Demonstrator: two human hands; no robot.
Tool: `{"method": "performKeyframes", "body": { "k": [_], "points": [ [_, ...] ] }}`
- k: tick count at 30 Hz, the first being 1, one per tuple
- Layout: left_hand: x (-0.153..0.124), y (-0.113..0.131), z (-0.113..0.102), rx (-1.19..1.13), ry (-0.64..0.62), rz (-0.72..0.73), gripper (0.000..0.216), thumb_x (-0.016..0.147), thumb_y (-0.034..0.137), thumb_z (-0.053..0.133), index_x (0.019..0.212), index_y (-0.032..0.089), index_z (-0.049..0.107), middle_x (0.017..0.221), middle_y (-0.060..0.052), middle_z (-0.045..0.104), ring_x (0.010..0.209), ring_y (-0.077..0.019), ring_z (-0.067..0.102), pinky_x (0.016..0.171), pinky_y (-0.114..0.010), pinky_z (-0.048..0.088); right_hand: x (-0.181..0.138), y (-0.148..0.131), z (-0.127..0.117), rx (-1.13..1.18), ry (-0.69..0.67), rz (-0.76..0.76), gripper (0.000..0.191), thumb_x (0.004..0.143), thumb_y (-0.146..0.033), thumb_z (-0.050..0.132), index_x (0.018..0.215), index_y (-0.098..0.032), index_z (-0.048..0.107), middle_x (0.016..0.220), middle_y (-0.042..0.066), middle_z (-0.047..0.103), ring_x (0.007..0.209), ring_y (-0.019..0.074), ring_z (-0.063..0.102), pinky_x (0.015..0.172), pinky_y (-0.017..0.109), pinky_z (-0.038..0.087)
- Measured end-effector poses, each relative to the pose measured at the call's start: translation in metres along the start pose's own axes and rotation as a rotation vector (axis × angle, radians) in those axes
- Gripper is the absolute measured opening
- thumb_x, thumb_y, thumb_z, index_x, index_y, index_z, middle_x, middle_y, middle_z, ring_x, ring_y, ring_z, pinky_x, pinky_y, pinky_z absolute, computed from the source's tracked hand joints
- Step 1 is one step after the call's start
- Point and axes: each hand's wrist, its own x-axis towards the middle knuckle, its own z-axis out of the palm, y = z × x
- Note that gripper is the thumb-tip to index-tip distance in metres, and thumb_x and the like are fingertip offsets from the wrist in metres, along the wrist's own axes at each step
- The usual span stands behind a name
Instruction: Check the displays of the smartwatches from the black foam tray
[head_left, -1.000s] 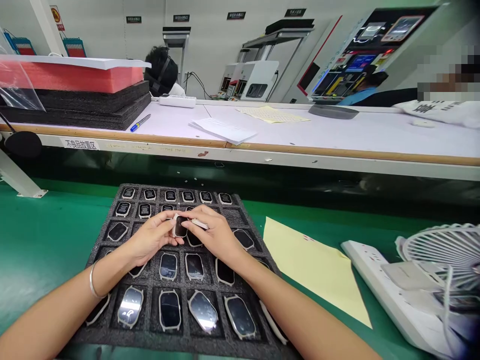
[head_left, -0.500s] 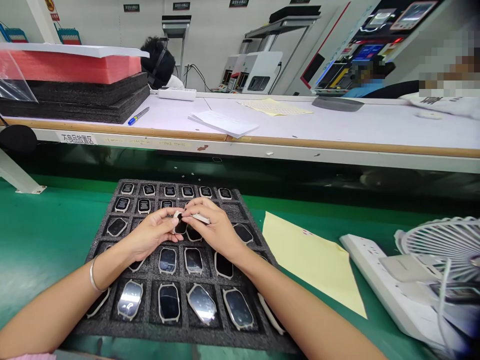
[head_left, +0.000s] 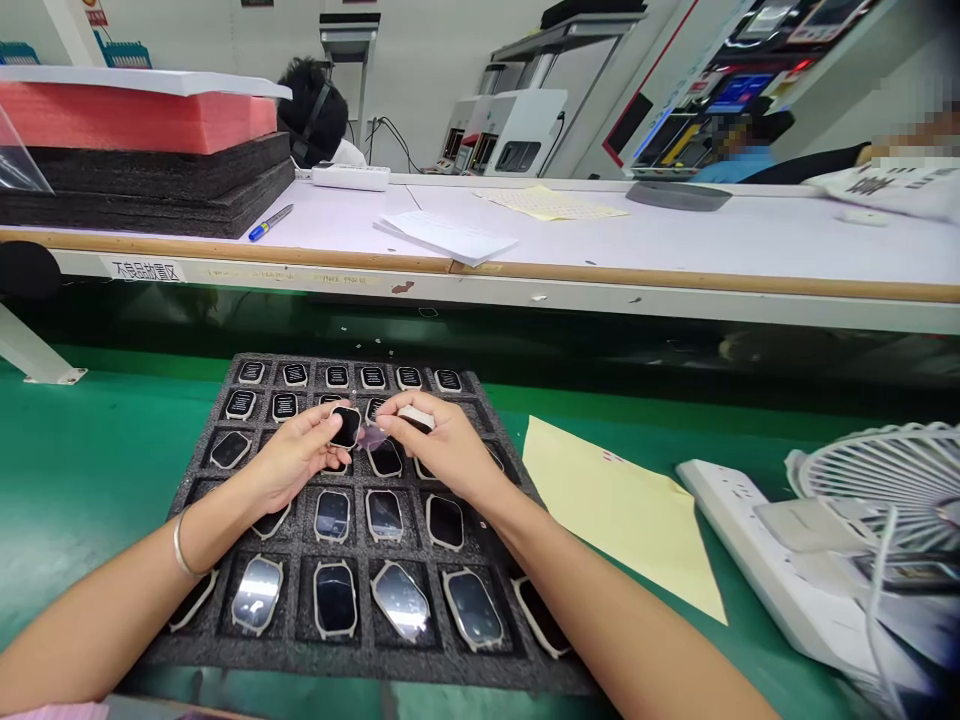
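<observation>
My left hand (head_left: pixel 296 455) is closed on a smartwatch (head_left: pixel 346 428), its dark screen tilted up, above the foam tray (head_left: pixel 294 640). My right hand (head_left: pixel 442 445) is closed just to the right of it. Thumb and index finger of that hand pinch a thin clear film (head_left: pixel 371 436) beside the watch's edge. A small white-edged object (head_left: pixel 417 418) is also tucked in its fingers; I cannot make out its kind. Beneath both hands, the tray's compartments hold many pale-framed watches, such as one watch (head_left: pixel 336 600) near the front. Watches in the far rows show lit text.
A yellow sheet (head_left: pixel 622 510) lies right of the tray, beside a white power strip (head_left: pixel 750 540) and a white fan (head_left: pixel 885 490). The raised shelf (head_left: pixel 660 250) behind carries papers (head_left: pixel 450 238), a blue pen (head_left: pixel 270 222) and stacked foam (head_left: pixel 150 180). Other people are beyond it.
The watch in my left hand has turned its screen more towards me. My right fingers have drawn slightly away from it, and clear film now shows between them and the watch.
</observation>
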Motion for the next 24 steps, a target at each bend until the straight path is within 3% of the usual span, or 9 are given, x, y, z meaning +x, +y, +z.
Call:
{"method": "performKeyframes", "body": {
  "k": [4,9,12,16,20,24],
  "points": [
    [-0.004,-0.001,0.006,0.19,-0.019,0.047,0.06,0.07,0.032,0.08,0.123,0.015,0.058,0.07,0.001,0.065,0.064,-0.0119,0.058,0.064,-0.026,0.041,0.001,0.004,0.004,-0.057,-0.029,-0.043,0.009,0.082,-0.028,0.061,0.08,-0.021,0.067,0.077,0.001,0.071,0.07,0.0175,0.064,0.069,0.029,0.049],
    [-0.006,-0.002,0.011,0.227,-0.003,0.106,0.048,0.074,0.033,0.074,0.116,0.014,0.059,0.067,0.001,0.063,0.06,-0.0114,0.057,0.061,-0.025,0.04,0.0,0.007,0.006,-0.133,0.1,-0.125,0.015,0.082,-0.03,0.063,0.092,-0.024,0.072,0.088,0.004,0.073,0.078,0.0207,0.065,0.074,0.033,0.049],
    [-0.006,-0.001,0.012,0.147,0.033,0.121,0.047,0.072,0.033,0.075,0.113,0.014,0.059,0.08,-0.003,0.068,0.06,-0.0105,0.058,0.061,-0.025,0.041,0.0,0.009,0.01,-0.021,0.128,0.01,0.023,0.084,-0.038,0.061,0.097,-0.021,0.07,0.078,0.003,0.07,0.059,0.0161,0.059,0.059,0.029,0.047],
    [-0.006,0.004,0.013,0.056,0.103,0.136,0.047,0.069,0.032,0.077,0.11,0.015,0.06,0.089,-0.005,0.07,0.06,-0.0102,0.059,0.062,-0.026,0.042,0.001,0.014,0.017,0.106,0.042,0.146,0.023,0.083,-0.041,0.06,0.089,-0.019,0.066,0.071,0.001,0.066,0.045,0.011,0.048,0.046,0.025,0.041],
    [-0.003,0.011,0.008,0.028,0.245,0.198,0.047,0.069,0.027,0.074,0.112,0.016,0.058,0.092,-0.005,0.071,0.061,-0.01,0.06,0.065,-0.026,0.044,0.004,0.017,0.008,-0.206,0.007,0.081,0.015,0.085,-0.033,0.058,0.085,-0.022,0.068,0.069,0.001,0.068,0.056,0.0166,0.059,0.055,0.028,0.044],
    [0.001,0.016,0.001,-0.021,0.357,0.199,0.042,0.071,0.024,0.07,0.111,0.015,0.057,0.089,-0.003,0.07,0.062,-0.0095,0.06,0.066,-0.025,0.043,0.006,0.013,0.0,-0.67,-0.103,-0.015,0.012,0.088,-0.024,0.06,0.09,-0.025,0.072,0.093,0.003,0.075,0.085,0.024,0.068,0.07,0.032,0.046]
  ]
}}
